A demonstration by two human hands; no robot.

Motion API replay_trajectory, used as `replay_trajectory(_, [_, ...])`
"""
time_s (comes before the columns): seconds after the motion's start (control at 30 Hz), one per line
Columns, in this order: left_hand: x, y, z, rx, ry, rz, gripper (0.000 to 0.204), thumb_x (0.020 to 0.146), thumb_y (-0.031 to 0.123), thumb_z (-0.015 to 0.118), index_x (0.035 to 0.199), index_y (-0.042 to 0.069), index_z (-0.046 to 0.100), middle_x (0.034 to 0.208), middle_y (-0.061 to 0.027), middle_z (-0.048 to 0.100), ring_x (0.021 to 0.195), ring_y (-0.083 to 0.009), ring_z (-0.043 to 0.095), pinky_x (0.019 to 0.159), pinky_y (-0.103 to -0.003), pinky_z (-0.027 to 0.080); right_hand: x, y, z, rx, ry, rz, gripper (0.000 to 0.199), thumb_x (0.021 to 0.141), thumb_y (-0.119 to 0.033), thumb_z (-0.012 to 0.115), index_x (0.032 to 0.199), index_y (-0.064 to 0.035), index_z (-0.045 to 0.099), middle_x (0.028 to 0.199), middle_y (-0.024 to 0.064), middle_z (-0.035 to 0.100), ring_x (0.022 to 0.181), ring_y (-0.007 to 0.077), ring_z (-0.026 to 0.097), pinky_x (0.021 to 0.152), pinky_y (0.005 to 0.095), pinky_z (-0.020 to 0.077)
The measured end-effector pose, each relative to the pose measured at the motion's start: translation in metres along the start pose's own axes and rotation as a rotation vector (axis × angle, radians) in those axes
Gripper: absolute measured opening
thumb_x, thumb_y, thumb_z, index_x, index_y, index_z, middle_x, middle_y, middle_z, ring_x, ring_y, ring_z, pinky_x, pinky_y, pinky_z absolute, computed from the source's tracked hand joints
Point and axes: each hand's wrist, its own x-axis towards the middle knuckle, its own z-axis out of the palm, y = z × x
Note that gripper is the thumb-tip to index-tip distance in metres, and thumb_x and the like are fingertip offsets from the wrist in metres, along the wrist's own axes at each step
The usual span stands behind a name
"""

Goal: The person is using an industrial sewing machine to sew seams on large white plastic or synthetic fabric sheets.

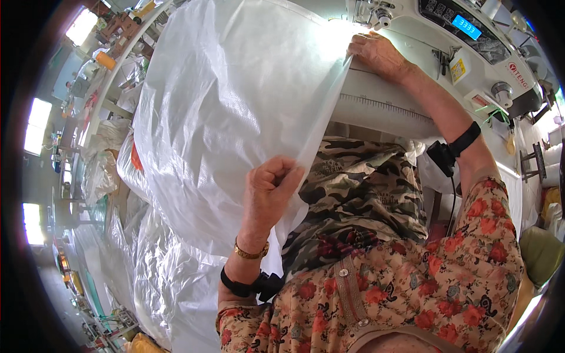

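A large white translucent plastic sheet (235, 100) spreads over the left of the sewing table and hangs down toward my lap. My left hand (271, 187) is closed on its right edge, fingers curled in a pinch. Farther up, my right hand (379, 54) grips the same edge at the corner, close beside the needle area of a white sewing machine (494, 70). Between my two hands the edge runs taut in a slanting line. Bright light washes out the sheet near the needle, so the stitching spot is hard to see.
A printed ruler scale (382, 105) runs along the table's front edge. Camouflage cloth (365, 182) covers my lap. More crumpled clear plastic (170, 288) lies low at the left, with a cluttered workshop beyond. A black stool (532, 162) stands at the right.
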Motion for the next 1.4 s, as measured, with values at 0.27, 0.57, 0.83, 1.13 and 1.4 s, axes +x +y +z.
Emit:
replay_trajectory(0.27, [-0.003,-0.003,0.012,-0.009,-0.052,0.006,0.010,0.089,0.006,0.064,0.083,-0.001,0.061,0.063,0.0091,0.050,0.060,0.0009,0.039,0.052,-0.018,0.033,0.014,-0.001,-0.003,-0.167,-0.110,-0.088,0.010,0.085,-0.006,0.055,0.093,-0.0097,0.049,0.091,0.0038,0.053,0.095,0.0205,0.057,0.096,0.0387,0.0448])
replay_trajectory(0.57, [-0.008,-0.005,0.030,-0.034,-0.197,0.016,0.013,0.091,0.010,0.062,0.086,-0.002,0.060,0.063,0.0020,0.055,0.059,-0.0022,0.041,0.052,-0.022,0.038,0.025,-0.003,-0.007,-0.293,-0.198,-0.165,0.006,0.088,-0.006,0.052,0.094,-0.0091,0.052,0.092,0.0022,0.053,0.097,0.0169,0.058,0.095,0.0354,0.0476])
replay_trajectory(0.83, [-0.008,-0.010,0.034,-0.096,-0.237,0.088,0.013,0.091,0.006,0.061,0.082,-0.001,0.056,0.064,0.0080,0.045,0.060,0.0000,0.034,0.049,-0.020,0.029,0.041,-0.020,-0.020,-0.336,-0.365,-0.096,0.009,0.085,-0.003,0.054,0.093,-0.0041,0.052,0.092,0.0078,0.056,0.098,0.0210,0.060,0.085,0.0339,0.0524])
replay_trajectory(1.13, [-0.007,-0.018,0.037,-0.107,-0.222,0.109,0.012,0.091,0.006,0.061,0.081,-0.001,0.058,0.061,0.0074,0.044,0.059,-0.0008,0.035,0.049,-0.020,0.029,0.026,-0.032,0.000,-0.356,-0.143,0.146,0.017,0.083,-0.005,0.057,0.099,-0.0004,0.053,0.100,0.0153,0.058,0.092,0.0294,0.062,0.077,0.0375,0.0539])
replay_trajectory(1.4, [-0.005,-0.018,0.042,-0.066,-0.245,0.116,0.013,0.091,0.007,0.061,0.084,-0.003,0.059,0.062,0.0063,0.047,0.059,-0.0007,0.037,0.049,-0.020,0.031,-0.005,-0.040,0.008,-0.151,0.081,0.593,0.029,0.088,-0.029,0.063,0.089,0.0004,0.065,0.089,0.0184,0.064,0.091,0.0316,0.062,0.080,0.0411,0.0503])
